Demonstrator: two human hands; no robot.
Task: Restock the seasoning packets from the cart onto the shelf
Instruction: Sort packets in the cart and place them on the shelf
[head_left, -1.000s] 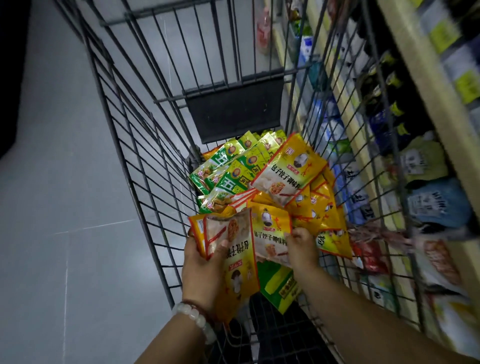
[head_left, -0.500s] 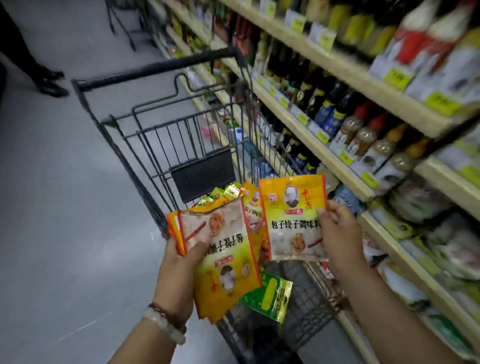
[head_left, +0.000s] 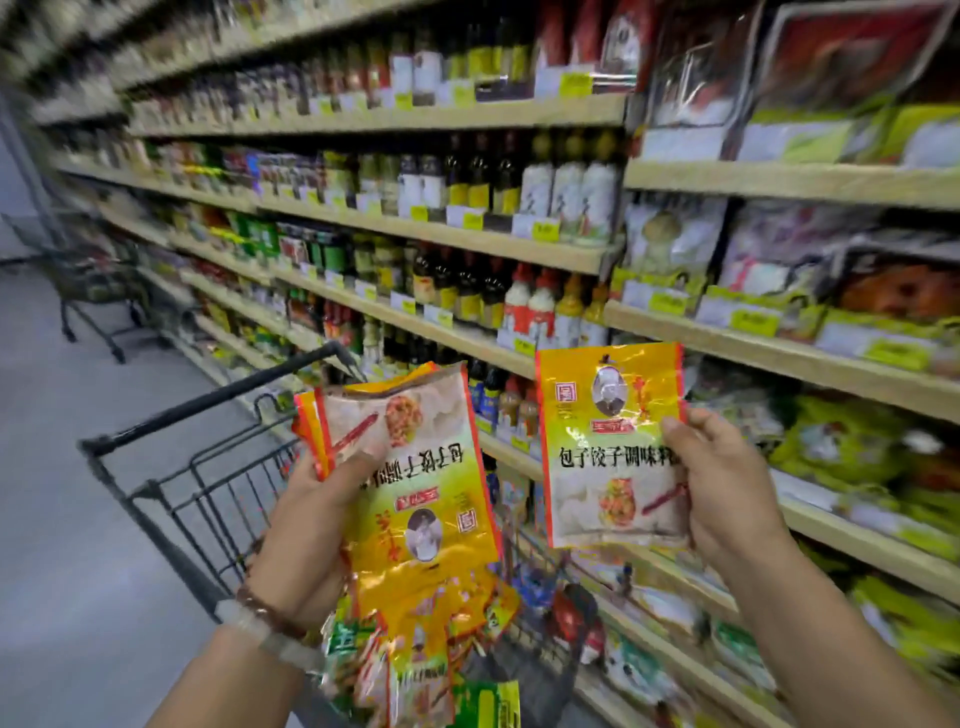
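My left hand (head_left: 311, 525) grips a stack of yellow-orange seasoning packets (head_left: 415, 478), the top one upside down, above the wire cart (head_left: 171, 483). My right hand (head_left: 722, 483) pinches a single yellow seasoning packet (head_left: 608, 441) upright by its right edge, raised in front of the shelf (head_left: 779, 353). More yellow and green packets (head_left: 431, 654) lie in the cart below my left hand, partly hidden by the stack.
Wooden shelves fill the right side and back, with sauce bottles (head_left: 467, 291) at the centre and bagged goods (head_left: 841, 452) at the right. Yellow price tags line the shelf edges. Grey floor lies to the left, where another cart (head_left: 88, 291) stands far off.
The view has swung up from the cart basket to the shelves. My right hand has lifted one packet out of the cart to shelf height; my left hand has risen with its stack.
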